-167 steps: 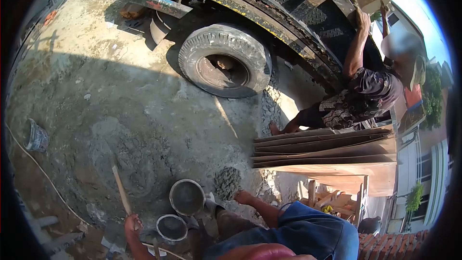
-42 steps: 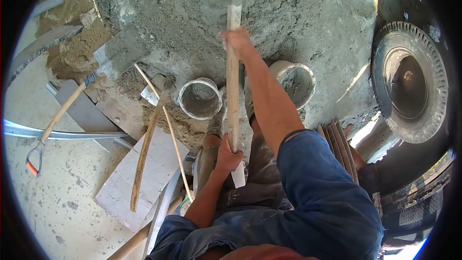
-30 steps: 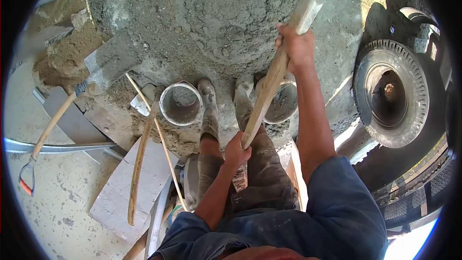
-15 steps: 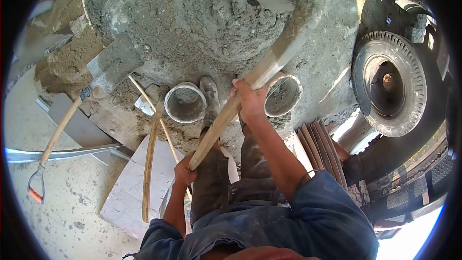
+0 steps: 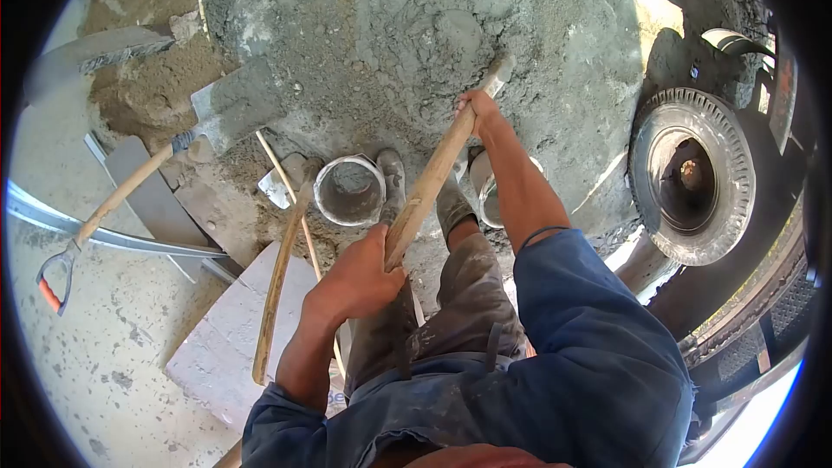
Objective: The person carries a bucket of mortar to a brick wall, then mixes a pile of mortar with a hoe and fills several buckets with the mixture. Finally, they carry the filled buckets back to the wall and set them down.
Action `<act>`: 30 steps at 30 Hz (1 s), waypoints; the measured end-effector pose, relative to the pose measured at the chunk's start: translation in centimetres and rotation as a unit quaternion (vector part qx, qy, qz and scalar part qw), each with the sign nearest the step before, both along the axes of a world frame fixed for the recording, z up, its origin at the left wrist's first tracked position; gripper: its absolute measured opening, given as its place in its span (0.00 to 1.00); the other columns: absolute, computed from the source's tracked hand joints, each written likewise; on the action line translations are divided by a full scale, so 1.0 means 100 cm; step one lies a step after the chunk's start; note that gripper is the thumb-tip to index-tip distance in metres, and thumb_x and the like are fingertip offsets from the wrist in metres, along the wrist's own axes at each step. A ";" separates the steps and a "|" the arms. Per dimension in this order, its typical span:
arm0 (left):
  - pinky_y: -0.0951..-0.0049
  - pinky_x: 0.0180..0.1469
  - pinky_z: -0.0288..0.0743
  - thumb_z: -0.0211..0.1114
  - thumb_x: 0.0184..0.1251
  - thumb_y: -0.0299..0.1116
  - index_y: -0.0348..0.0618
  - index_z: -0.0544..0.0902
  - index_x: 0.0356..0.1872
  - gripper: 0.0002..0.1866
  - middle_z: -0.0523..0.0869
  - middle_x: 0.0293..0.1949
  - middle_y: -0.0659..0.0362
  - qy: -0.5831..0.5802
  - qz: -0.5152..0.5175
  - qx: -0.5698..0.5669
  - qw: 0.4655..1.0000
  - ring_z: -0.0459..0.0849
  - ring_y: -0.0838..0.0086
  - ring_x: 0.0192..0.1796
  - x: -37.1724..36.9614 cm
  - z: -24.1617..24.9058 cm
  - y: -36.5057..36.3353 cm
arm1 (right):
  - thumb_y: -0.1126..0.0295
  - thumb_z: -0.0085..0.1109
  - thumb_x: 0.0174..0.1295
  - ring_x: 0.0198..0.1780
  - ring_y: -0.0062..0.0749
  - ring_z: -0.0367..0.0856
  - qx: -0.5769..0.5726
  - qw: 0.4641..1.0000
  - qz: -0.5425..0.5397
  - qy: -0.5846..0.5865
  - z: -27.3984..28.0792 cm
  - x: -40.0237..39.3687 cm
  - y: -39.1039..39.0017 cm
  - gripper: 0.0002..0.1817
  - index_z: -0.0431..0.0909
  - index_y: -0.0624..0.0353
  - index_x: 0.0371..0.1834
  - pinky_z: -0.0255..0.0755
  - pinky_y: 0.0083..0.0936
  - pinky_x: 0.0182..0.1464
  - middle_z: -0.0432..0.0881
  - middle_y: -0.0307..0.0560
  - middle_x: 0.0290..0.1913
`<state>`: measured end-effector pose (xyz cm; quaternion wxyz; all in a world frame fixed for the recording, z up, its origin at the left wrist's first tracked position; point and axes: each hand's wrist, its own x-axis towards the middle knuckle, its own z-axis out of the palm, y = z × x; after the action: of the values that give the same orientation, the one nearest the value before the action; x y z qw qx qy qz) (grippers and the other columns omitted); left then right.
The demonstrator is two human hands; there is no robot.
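Observation:
A long wooden-handled hoe [image 5: 433,178] slants from my waist toward the wet mortar [image 5: 433,43]. My left hand [image 5: 360,277] is closed around the handle's near end. Farther up, my right hand [image 5: 477,111] grips the handle close to its head. The hoe's blade cannot be made out now; the far end of the handle meets the mortar heap. Between my boots and the heap's near side stands a bucket [image 5: 322,192] with grey residue inside. A second bucket [image 5: 488,195] is partly hidden behind my right forearm.
A shovel [image 5: 130,186] lies at the left with its blade on the mortar's edge. Another wooden handle [image 5: 279,295] and a thin stick [image 5: 299,217] lie near a pale slab [image 5: 230,329]. A vehicle wheel [image 5: 693,178] stands at the right.
The hoe's head has come down into the mortar, and its blade has dropped from sight. Both hands have moved up and forward in view, and the camera view has shifted slightly.

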<state>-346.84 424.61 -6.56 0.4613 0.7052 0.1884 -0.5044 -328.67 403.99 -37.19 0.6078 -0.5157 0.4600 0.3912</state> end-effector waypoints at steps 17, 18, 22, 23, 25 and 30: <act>0.60 0.37 0.72 0.60 0.47 0.22 0.45 0.73 0.32 0.10 0.75 0.33 0.52 -0.226 0.126 0.114 0.959 0.77 0.51 0.38 -0.235 -0.195 -0.017 | 0.82 0.56 0.48 0.18 0.32 0.73 -0.020 0.956 -0.116 -0.271 0.173 -0.110 0.024 0.10 0.66 0.61 0.31 0.72 0.33 0.25 0.72 0.45 0.22; 0.60 0.36 0.72 0.60 0.47 0.22 0.44 0.73 0.32 0.10 0.75 0.33 0.52 -0.250 0.148 0.102 0.951 0.77 0.51 0.37 -0.214 -0.198 -0.026 | 0.82 0.56 0.48 0.19 0.31 0.72 -0.011 0.937 -0.132 -0.322 0.194 -0.095 0.020 0.10 0.66 0.61 0.32 0.72 0.34 0.26 0.72 0.46 0.23; 0.61 0.36 0.72 0.65 0.45 0.26 0.43 0.74 0.31 0.11 0.77 0.32 0.51 -0.220 0.185 0.066 0.955 0.78 0.51 0.36 -0.129 -0.173 -0.082 | 0.80 0.56 0.51 0.18 0.31 0.72 -0.061 0.934 -0.034 -0.352 0.218 -0.004 -0.003 0.07 0.68 0.62 0.29 0.72 0.33 0.24 0.72 0.46 0.23; 0.62 0.36 0.73 0.66 0.45 0.27 0.42 0.74 0.31 0.11 0.78 0.31 0.50 -0.199 0.183 0.062 0.961 0.78 0.51 0.35 -0.114 -0.169 -0.097 | 0.79 0.56 0.51 0.17 0.31 0.72 -0.076 0.931 0.001 -0.357 0.211 0.021 -0.005 0.05 0.69 0.63 0.27 0.71 0.32 0.23 0.72 0.46 0.21; 0.64 0.36 0.73 0.66 0.46 0.29 0.39 0.75 0.33 0.12 0.80 0.28 0.49 -0.114 0.200 0.005 0.973 0.81 0.55 0.33 -0.103 -0.157 -0.127 | 0.78 0.57 0.52 0.16 0.30 0.71 -0.100 0.936 0.063 -0.331 0.164 0.043 -0.014 0.04 0.71 0.65 0.24 0.70 0.30 0.21 0.72 0.45 0.18; 0.68 0.39 0.74 0.64 0.48 0.28 0.33 0.77 0.42 0.18 0.81 0.26 0.50 0.085 0.269 -0.029 0.959 0.81 0.72 0.35 -0.208 -0.105 -0.201 | 0.77 0.59 0.48 0.15 0.32 0.72 -0.111 0.978 0.164 -0.061 0.013 -0.078 -0.028 0.06 0.73 0.70 0.26 0.67 0.29 0.17 0.73 0.48 0.16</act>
<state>-367.65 404.52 -17.04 0.5826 0.5694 0.3943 -0.4252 -336.44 401.17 -35.92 0.5011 -0.6712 0.3720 0.3999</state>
